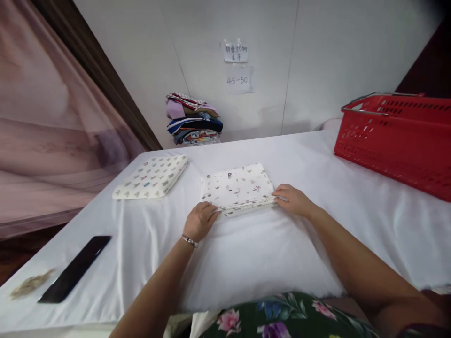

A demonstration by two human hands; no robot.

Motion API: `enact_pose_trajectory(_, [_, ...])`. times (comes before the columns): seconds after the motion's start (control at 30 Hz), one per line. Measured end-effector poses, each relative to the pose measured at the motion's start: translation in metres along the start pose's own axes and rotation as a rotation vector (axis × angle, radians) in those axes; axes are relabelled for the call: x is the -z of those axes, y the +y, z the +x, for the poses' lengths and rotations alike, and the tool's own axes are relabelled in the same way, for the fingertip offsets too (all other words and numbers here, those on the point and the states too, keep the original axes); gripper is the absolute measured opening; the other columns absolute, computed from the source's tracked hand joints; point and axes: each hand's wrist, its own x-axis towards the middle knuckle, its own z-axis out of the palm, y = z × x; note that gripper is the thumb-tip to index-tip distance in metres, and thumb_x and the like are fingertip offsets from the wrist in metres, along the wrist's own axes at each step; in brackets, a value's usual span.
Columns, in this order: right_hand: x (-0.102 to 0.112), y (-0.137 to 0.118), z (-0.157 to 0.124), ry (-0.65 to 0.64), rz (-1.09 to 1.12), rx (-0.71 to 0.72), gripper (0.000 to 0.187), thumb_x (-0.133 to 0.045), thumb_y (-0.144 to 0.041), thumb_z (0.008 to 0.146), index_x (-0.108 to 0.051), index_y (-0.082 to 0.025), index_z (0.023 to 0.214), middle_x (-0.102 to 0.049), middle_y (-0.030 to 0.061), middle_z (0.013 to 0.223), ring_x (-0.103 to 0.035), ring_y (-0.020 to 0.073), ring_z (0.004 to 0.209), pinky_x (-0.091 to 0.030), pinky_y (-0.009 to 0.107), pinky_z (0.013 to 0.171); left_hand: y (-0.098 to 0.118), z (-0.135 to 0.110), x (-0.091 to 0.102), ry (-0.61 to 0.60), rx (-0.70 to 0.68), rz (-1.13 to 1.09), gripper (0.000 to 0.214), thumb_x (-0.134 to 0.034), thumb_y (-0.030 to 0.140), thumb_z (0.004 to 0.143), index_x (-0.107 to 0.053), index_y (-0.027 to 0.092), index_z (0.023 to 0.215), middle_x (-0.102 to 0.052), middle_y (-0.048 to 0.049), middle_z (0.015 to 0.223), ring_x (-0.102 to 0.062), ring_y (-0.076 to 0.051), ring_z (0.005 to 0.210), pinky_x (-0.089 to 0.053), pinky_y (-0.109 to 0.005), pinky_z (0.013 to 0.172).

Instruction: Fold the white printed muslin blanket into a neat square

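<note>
A white cloth (237, 185) with small scattered prints lies folded into a rectangle in front of me, its stacked layers showing along the near edge. My left hand (202, 219) pinches the near left corner between thumb and fingers. At the near right corner, my right hand (293, 200) grips the same edge, fingers on top and thumb partly hidden. To the left lies a second folded cloth (151, 177), cream with grey heart-like shapes, and neither hand touches it.
A red plastic basket (398, 141) with metal handles stands at the right on the white-covered table (268, 263). Stacked folded fabrics (195, 119) rest by the back wall. A dark flat object (75, 270) and a small beige bundle (31, 285) lie front left. Pink curtain (52, 117) hangs left.
</note>
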Motion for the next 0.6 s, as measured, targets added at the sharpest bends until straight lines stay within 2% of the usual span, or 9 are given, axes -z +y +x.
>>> enact_pose_trajectory(0.2, [-0.003,0.002,0.001,-0.023,0.026,-0.023,0.033,-0.037,-0.037,0.088,-0.067,-0.025,0.080,-0.062,0.0034,0.091,-0.054,0.0193,0.091,-0.044,0.032,0.077,-0.015,-0.025,0.012,0.042,0.189,-0.061,0.022,-0.047,0.037,0.085,-0.063,0.022,0.088,-0.062,-0.0039,0.089,-0.056,-0.017,0.085,-0.047,-0.027,0.069])
enact_pose_trajectory(0.37, [-0.014,0.004,0.000,0.140,0.007,-0.016,0.023,-0.045,-0.034,0.084,-0.066,-0.026,0.085,-0.060,0.0036,0.098,-0.054,0.0202,0.094,-0.046,0.034,0.080,-0.010,-0.030,0.012,0.058,0.384,-0.259,0.028,-0.041,0.037,0.087,-0.064,0.022,0.085,-0.060,-0.0010,0.087,-0.056,-0.011,0.070,-0.046,-0.023,0.064])
enact_pose_trajectory(0.47, [-0.019,0.002,-0.002,0.180,0.016,0.002,0.022,-0.046,-0.033,0.083,-0.066,-0.026,0.088,-0.060,0.0041,0.102,-0.053,0.0213,0.097,-0.048,0.035,0.078,-0.009,-0.028,0.011,0.042,0.416,-0.267,0.022,-0.046,0.032,0.084,-0.066,0.022,0.085,-0.059,-0.0002,0.085,-0.055,-0.010,0.067,-0.045,-0.023,0.065])
enact_pose_trajectory(0.6, [-0.022,0.000,-0.004,0.146,0.044,-0.030,0.022,-0.049,-0.036,0.081,-0.066,-0.027,0.092,-0.060,0.0038,0.105,-0.053,0.0213,0.100,-0.052,0.031,0.066,-0.015,-0.022,0.015,-0.058,0.426,-0.274,0.018,-0.052,0.030,0.080,-0.067,0.023,0.088,-0.059,0.0001,0.085,-0.055,-0.011,0.069,-0.045,-0.023,0.066])
